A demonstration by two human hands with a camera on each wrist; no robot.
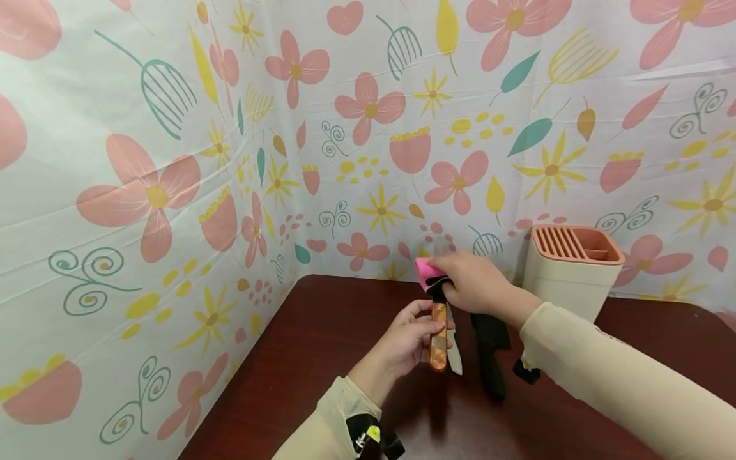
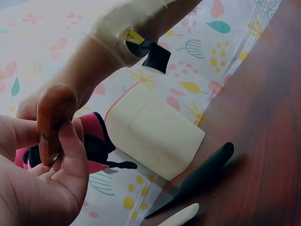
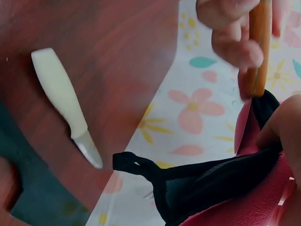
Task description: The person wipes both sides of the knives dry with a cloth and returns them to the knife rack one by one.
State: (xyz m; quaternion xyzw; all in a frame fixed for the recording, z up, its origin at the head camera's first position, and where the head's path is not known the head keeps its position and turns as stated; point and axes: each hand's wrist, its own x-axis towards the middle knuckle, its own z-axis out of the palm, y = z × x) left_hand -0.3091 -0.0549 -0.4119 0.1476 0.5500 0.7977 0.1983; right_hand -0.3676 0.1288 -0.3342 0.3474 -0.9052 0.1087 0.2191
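A glossy, orange-brown, slim handle [image 1: 438,351] with a rounded butt and a pale band is held above the dark red-brown wooden table [image 1: 339,338]. Its long axis runs away from the person, butt nearest; the far end meets a pink cloth piece with black trim [image 1: 428,269], whatever lies beyond being hidden. The left hand [image 1: 409,337] pinches the handle between thumb and fingers; the right hand [image 1: 474,281] grips the cloth piece. Beside them lie a cream-handled small knife [image 3: 61,94] and a black cleaver [image 1: 490,358]. Behind stands a cream holder [image 1: 560,287] with coral slots and compartments, contents unclear.
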